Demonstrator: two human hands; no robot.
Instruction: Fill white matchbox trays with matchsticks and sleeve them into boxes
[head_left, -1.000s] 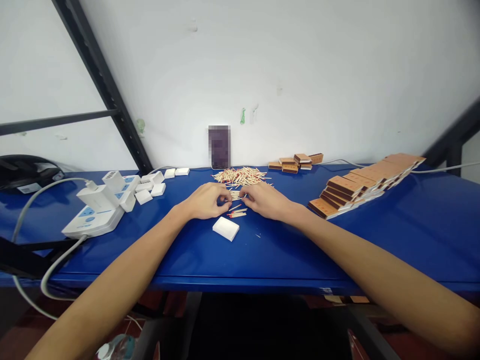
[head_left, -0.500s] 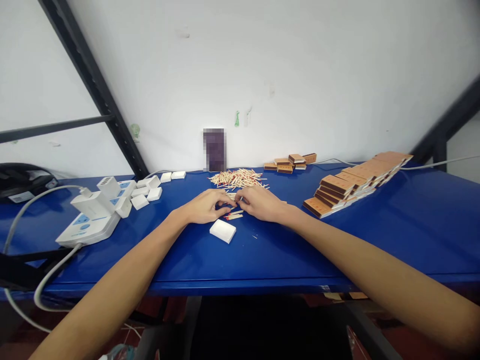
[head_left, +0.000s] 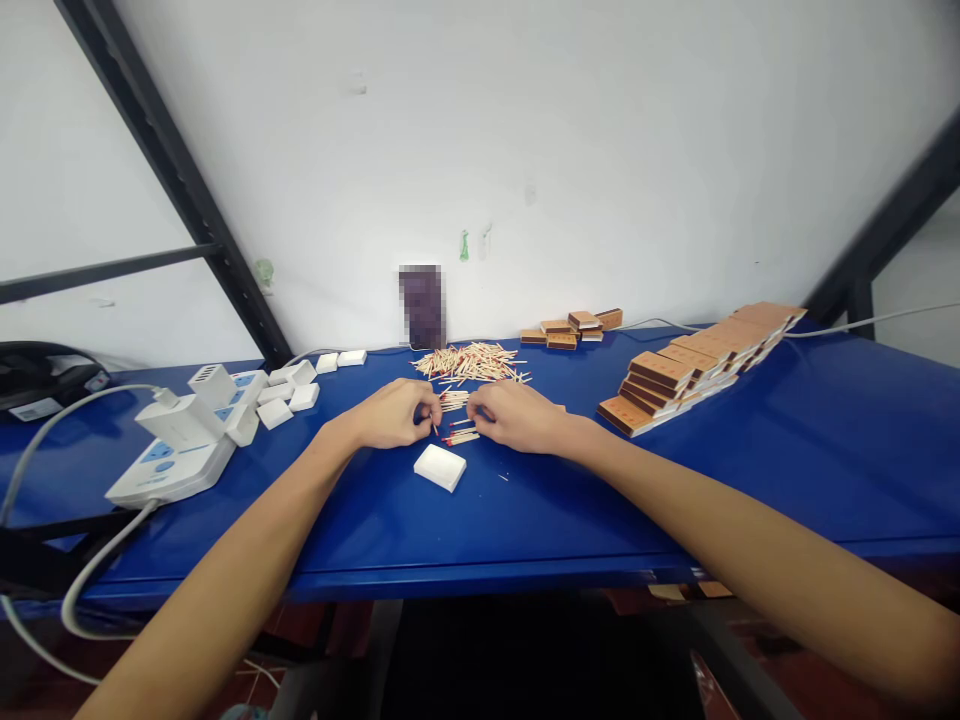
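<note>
My left hand (head_left: 397, 413) is closed in a pinch, with a thin match (head_left: 435, 429) showing at its fingertips. Opposite it, my right hand (head_left: 516, 415) has its fingers curled and pressed together beside a few matches (head_left: 460, 438) with red heads; whether it grips one is hidden. Between the hands lies a small row of matches (head_left: 453, 400). A large loose heap of matches (head_left: 474, 361) spreads behind them. Nearer to me, a white matchbox tray (head_left: 440, 466) rests on the blue table (head_left: 480, 540).
Several small white trays (head_left: 302, 396) and a power strip (head_left: 176, 465) with plugs and cables stand on the left. Stacked brown matchboxes (head_left: 660, 370) extend along the right. More matchboxes (head_left: 574, 325) and a blurred dark upright rectangle (head_left: 424, 306) are at the wall.
My hands have drawn apart from each other, uncovering the matches between them. A match now shows at my left fingertips. The whole view has shifted slightly.
</note>
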